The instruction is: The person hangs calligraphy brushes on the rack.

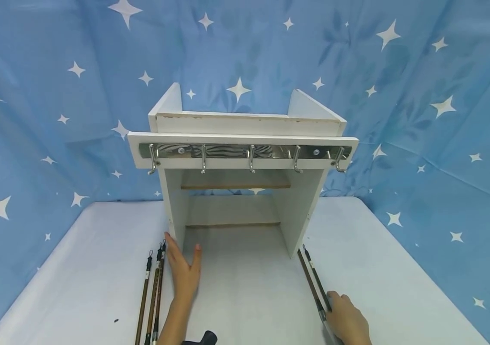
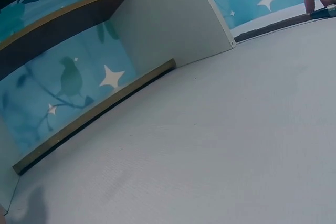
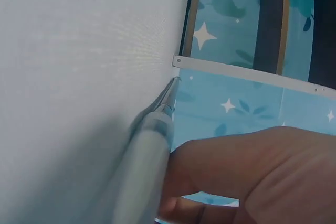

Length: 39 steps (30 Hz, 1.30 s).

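Toward the worktop's [image 1: 98, 268] left edge lie three brushes [image 1: 154, 292], long axes running from the far edge to the near one, hanging loops pointing far; the picture's bottom cuts off their lower ends. A small dark speck [image 1: 116, 320] lies left of them. Beside them the left hand [image 1: 186, 278] is spread, thumb apart, fingertips by the left panel of a white rack [image 1: 229, 211]; the left wrist view misses nearly all of it. A dark object [image 1: 207, 338], cut off, shows beside that forearm. The rack stands mid-worktop by the far edge, its hook strip [image 1: 227, 151] hiding part of the upper shelves. To its right, an inner brush [image 1: 311, 282] and an outer brush [image 1: 317, 278] slant from its foot toward the near right corner. The right hand [image 1: 348, 318] pinches the outer one, covering its lower end; close up, the right wrist view is blurred.
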Tool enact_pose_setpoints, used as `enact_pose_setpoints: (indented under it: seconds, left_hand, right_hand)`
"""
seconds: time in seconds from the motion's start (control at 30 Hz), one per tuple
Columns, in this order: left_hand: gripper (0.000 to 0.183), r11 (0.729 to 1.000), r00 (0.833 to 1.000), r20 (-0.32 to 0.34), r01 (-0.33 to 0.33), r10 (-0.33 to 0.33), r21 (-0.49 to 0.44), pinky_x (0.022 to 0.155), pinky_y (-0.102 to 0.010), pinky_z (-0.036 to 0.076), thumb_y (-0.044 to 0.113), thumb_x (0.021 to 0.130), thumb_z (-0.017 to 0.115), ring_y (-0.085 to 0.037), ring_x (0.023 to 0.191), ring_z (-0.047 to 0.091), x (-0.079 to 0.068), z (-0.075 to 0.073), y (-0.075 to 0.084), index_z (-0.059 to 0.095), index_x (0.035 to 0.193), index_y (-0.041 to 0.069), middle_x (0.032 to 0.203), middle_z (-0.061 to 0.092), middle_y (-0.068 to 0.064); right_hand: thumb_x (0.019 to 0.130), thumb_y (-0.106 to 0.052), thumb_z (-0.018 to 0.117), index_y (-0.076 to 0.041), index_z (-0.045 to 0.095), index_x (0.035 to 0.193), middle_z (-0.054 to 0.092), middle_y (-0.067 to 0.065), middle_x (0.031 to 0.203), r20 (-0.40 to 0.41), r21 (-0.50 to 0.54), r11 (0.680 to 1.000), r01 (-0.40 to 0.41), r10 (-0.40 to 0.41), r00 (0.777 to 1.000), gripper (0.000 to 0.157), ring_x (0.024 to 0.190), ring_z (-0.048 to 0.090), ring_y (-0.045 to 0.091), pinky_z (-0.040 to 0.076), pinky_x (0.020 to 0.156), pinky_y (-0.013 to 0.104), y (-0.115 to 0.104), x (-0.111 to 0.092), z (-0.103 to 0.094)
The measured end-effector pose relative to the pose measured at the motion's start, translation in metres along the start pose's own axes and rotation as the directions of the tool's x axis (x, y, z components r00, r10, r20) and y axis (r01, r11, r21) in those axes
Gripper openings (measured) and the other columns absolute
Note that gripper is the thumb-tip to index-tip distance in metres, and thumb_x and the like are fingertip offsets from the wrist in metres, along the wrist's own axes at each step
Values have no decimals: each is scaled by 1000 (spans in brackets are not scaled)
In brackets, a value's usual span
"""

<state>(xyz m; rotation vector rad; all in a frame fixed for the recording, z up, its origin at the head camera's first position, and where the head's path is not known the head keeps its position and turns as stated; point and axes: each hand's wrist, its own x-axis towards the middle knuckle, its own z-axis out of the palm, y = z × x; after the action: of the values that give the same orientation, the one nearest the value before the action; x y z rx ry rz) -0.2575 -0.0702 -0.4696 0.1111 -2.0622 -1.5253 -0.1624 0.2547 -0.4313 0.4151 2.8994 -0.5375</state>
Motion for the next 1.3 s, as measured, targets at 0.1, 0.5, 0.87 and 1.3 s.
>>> enact_pose_setpoints:
  seconds: [0.1, 0.5, 0.87, 1.3]
  left_hand:
    - [88, 1000, 1000, -6, -14, 14, -10, 101, -68, 18, 28, 89, 57, -47, 133, 16, 3, 0, 1, -9, 147, 23, 147, 12, -25]
    - [86, 1000, 1000, 16, 4, -3, -19, 103, -67, 17, 29, 90, 55, -47, 134, 13, 0, -4, 0, -10, 147, 26, 148, 8, -25]
    - [86, 1000, 1000, 14, -21, 20, 21, 102, -66, 20, 29, 91, 55, -48, 133, 16, 0, -1, -2, -10, 147, 22, 147, 10, -26]
    - [85, 1000, 1000, 29, 0, -1, 26, 99, -68, 23, 31, 91, 54, -47, 132, 20, -4, -3, -1, -11, 146, 28, 146, 13, -24]
  right_hand:
    - [78, -11, 63, 12, 49, 119, 55, 12, 77, -37, 9, 1000, 0, 0, 999, 49, 60, 53, 18, 46, 48, 31, -1, 1, -3]
    - [76, 0, 58, 2, 43, 129, 56, 15, 94, -458, 304, 924, 230, -69, 886, 55, 78, 58, 22, 46, 57, 24, -17, -23, -37]
    - [72, 9, 57, -2, 53, 123, 56, 7, 87, -756, 274, 857, 435, -88, 649, 52, 73, 46, -7, 41, 58, 2, -44, -34, -50]
    - [74, 13, 53, 4, 52, 124, 55, 9, 85, -782, 280, 781, 558, -152, 605, 51, 76, 43, -12, 41, 61, 0, -54, -36, -45]
